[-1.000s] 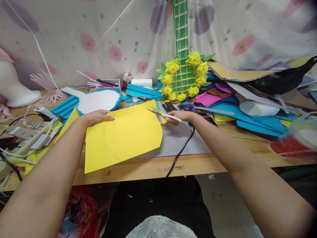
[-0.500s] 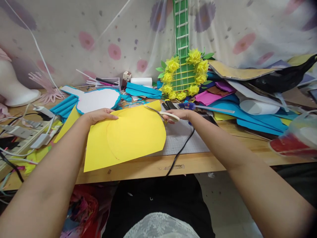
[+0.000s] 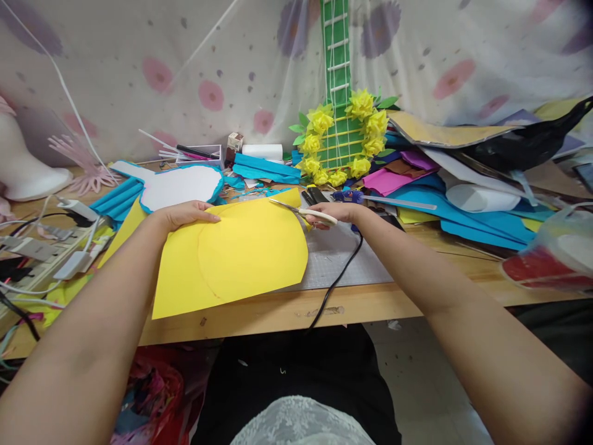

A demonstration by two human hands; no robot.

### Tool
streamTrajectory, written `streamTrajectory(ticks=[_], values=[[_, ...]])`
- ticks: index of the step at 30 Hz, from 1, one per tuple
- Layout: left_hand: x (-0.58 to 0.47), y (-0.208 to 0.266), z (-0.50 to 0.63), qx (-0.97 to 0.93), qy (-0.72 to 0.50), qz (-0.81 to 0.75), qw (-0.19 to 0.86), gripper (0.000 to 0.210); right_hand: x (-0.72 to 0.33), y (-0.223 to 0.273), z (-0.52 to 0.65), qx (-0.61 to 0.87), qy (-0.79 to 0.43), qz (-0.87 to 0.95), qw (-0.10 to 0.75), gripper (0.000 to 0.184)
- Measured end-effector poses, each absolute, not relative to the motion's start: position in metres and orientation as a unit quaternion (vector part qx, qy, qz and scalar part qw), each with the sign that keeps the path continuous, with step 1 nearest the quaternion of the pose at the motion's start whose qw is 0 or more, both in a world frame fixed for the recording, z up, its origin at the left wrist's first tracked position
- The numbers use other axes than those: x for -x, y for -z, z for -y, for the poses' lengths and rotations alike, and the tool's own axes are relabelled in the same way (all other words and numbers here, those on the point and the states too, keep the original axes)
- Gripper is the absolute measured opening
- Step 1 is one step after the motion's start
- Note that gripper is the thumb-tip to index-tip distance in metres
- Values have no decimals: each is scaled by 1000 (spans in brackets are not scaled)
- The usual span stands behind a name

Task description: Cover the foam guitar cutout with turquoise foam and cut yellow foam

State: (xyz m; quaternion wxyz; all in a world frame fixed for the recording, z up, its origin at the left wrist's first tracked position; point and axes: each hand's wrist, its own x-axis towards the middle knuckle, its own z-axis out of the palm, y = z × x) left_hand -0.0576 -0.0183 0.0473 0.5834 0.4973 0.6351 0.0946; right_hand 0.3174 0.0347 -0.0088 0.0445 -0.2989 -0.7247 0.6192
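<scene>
A sheet of yellow paper (image 3: 250, 247) spans the space above the table's front edge, with a faint curved line drawn on it and a rounded cut edge on its right. My left hand (image 3: 192, 213) pinches its upper left edge, thumb on top. In my right hand (image 3: 331, 213) are scissors (image 3: 301, 211) with light-coloured handles; their blades lie at the sheet's upper right part, pointing left. Behind the left hand rests a white guitar-shaped cutout (image 3: 183, 186) edged in blue.
A green paper guitar (image 3: 341, 139) with yellow flowers stands against the curtain. Coloured paper (image 3: 482, 210) is piled at the right, near a clear plastic cup (image 3: 551, 253). A power strip (image 3: 60, 259) with cables lies at the left. A black cord (image 3: 336, 281) hangs over the table edge.
The whole view has shifted slightly. Both hands keep their holds, and the scissors stay at nearly the same spot on the yellow sheet.
</scene>
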Motion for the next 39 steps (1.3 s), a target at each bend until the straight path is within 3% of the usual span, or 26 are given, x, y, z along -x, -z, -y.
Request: streamTrajectory(ticks=[39], values=[[56,-55,18,-513,-77,-635,573,37,-324,2,-36,332,-591,735,10,48]])
